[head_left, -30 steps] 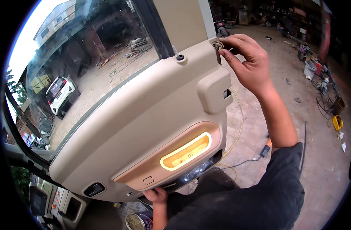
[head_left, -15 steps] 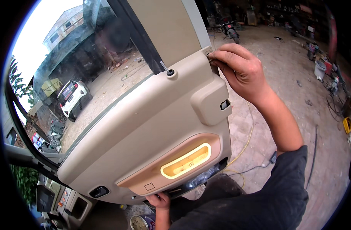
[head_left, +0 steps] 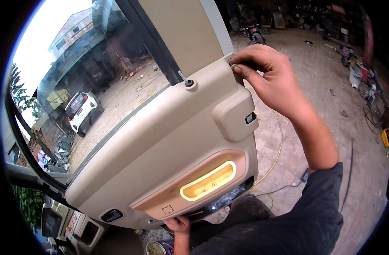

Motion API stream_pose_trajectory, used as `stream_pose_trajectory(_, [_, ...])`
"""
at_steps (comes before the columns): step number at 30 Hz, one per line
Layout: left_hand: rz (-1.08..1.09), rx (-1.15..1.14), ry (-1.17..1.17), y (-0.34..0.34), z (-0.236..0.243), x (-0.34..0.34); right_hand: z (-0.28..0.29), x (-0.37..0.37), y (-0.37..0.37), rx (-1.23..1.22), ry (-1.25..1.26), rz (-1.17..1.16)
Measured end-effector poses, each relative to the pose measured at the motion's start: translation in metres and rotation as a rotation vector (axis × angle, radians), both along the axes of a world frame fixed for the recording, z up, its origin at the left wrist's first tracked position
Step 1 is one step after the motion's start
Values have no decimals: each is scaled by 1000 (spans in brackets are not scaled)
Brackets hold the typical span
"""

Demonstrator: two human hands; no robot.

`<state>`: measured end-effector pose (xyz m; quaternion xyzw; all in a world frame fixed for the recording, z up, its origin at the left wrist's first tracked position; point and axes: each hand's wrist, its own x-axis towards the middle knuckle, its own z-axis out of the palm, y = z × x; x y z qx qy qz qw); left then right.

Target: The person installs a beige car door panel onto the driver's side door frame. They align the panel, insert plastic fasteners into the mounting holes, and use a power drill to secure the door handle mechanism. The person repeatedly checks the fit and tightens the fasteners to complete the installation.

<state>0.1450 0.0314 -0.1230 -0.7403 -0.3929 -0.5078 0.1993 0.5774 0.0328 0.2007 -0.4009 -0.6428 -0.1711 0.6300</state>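
Observation:
A beige car door panel (head_left: 169, 127) fills the middle, with a peach armrest insert around a bright yellow pull recess (head_left: 211, 182). My right hand (head_left: 273, 74) is at the panel's upper right corner, thumb and fingertips closed against its edge; whatever lies between them is too small to make out. From below, my left hand (head_left: 178, 224) grips the lower edge of the door panel under the armrest, its fingertips hidden behind it. A lock pin (head_left: 184, 77) stands up from the top ledge. Clear plastic film (head_left: 226, 199) shows below the recess.
Through the window, a white car (head_left: 83, 110) stands in a yard. A yellow hose (head_left: 276, 159) and a dark cable (head_left: 283, 186) lie on the floor at right. A motorcycle (head_left: 256, 36) and several workshop items stand farther back. A tub (head_left: 157, 247) sits below my left hand.
My right thumb has shifted down along the panel corner and now shows apart from the forefinger's knuckles. The left hand stays at the lower edge. The whole view has moved slightly.

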Motion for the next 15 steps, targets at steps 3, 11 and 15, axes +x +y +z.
stream_pose_trajectory(3, [6,-7,11,-1,-4,-4,-12,2,5,-76,293,271])
stream_pose_trajectory(11, [-13,-27,-4,-2,-2,-3,-17,9,15,-127,363,306])
stream_pose_trajectory(15, [5,-11,4,-2,-3,-2,-16,-7,8,-49,269,90])
